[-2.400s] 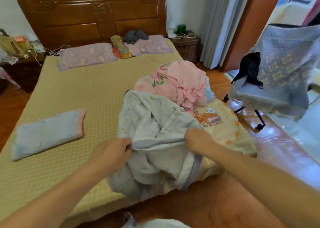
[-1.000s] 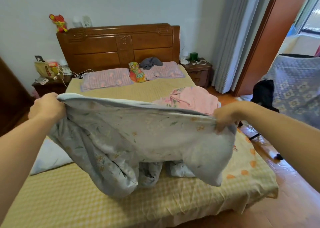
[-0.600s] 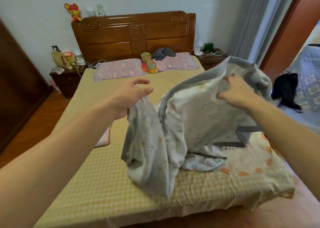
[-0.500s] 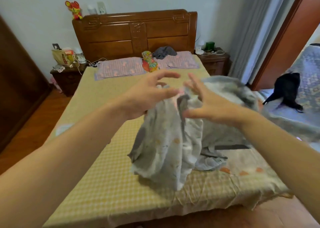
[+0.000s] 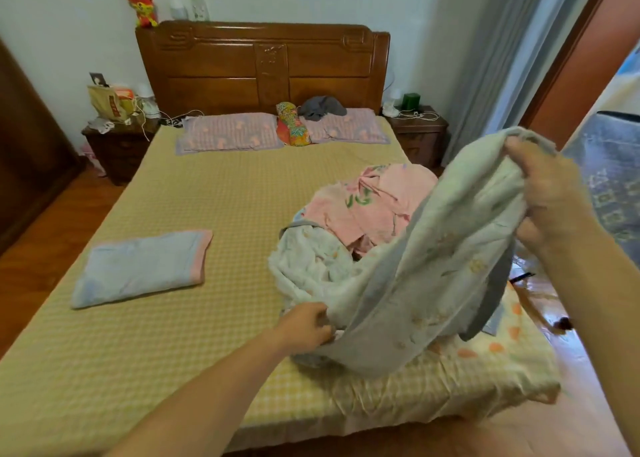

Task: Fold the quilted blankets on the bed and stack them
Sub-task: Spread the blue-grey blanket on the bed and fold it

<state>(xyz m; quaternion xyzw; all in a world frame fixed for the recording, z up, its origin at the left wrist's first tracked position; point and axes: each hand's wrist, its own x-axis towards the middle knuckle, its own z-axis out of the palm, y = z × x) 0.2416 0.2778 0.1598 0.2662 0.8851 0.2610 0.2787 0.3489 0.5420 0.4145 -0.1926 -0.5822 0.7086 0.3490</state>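
Note:
A pale grey floral quilted blanket (image 5: 426, 283) hangs slanted over the bed's right side. My right hand (image 5: 547, 196) grips its upper edge, raised high at the right. My left hand (image 5: 308, 325) pinches its lower edge, low near the mattress. Behind it lies a crumpled pink blanket (image 5: 377, 200). A folded light blue blanket with pink trim (image 5: 142, 269) lies flat on the left of the bed (image 5: 214, 196). Under the grey blanket, a cream blanket with orange shapes (image 5: 491, 352) is spread at the bed's right corner.
Two pink pillows (image 5: 228, 134), a colourful cushion (image 5: 292, 129) and a grey cloth (image 5: 322, 106) lie by the wooden headboard (image 5: 259, 65). Nightstands (image 5: 117, 144) flank the bed. A chair draped in blue-grey fabric (image 5: 613, 186) stands at the right on the wooden floor.
My hands were close together at chest height with the grey blanket bunched; now the right has lifted an edge up to the right and the left has dropped low, stretching it.

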